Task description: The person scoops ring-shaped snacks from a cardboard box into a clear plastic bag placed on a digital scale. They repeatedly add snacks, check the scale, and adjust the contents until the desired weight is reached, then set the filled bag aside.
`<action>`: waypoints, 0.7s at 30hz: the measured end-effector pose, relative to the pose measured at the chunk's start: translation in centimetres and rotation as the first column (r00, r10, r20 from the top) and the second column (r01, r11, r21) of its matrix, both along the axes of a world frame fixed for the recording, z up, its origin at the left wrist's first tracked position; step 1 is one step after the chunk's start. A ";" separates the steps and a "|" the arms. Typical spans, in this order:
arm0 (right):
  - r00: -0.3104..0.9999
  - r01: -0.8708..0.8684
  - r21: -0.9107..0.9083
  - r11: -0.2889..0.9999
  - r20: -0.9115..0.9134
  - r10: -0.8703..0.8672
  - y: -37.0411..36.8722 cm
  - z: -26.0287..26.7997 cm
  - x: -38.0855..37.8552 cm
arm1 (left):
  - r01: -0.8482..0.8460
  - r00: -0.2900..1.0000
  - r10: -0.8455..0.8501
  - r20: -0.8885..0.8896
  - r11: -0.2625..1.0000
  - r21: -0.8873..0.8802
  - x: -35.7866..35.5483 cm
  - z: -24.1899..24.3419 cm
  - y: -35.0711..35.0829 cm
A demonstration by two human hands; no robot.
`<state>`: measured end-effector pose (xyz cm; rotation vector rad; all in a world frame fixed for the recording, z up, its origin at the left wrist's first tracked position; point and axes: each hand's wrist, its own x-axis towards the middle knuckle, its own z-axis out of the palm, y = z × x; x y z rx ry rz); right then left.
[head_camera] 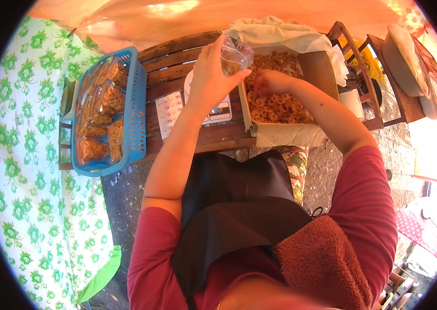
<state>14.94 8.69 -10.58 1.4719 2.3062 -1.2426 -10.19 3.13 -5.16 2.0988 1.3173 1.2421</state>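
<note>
My left hand (215, 79) grips a clear plastic zip bag (238, 58) and keeps it over the left edge of an open cardboard box (292, 135). Some chips appear to lie low inside the bag, though my fingers partly cover it. Inside the box is a deep layer of round, orange-brown fried chips (276, 108), which look like banana chips. My right hand (272, 82) reaches into them with curled fingers; whether it grasps any is hidden. Beneath my left wrist, a white kitchen scale (220, 113) is mostly covered by the hand and forearm.
Left on the slatted wooden table (166, 71) stands a blue plastic basket (136, 104) of filled chip bags (110, 99). A printed sheet (169, 112) lies between basket and scale. Pale cloth (276, 34) drapes the box's far side. Rightward are a wooden frame (359, 66) and a basin (404, 64).
</note>
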 end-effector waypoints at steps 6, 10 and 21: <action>0.751 0.319 -0.422 0.849 -0.434 -0.497 1.2 1.6 1.5 | 0.014 1.000 -0.014 0.019 0.999 0.033 -0.4 0.0 0.2; 0.479 0.300 -0.646 0.702 -0.534 -0.697 1.8 2.1 2.5 | 0.004 1.000 -0.005 0.020 0.999 0.048 -0.3 -0.1 0.2; 0.286 0.221 -0.749 0.625 -0.563 -0.775 2.5 2.0 2.7 | -0.007 1.000 0.006 0.018 1.000 0.028 -0.5 -0.7 0.6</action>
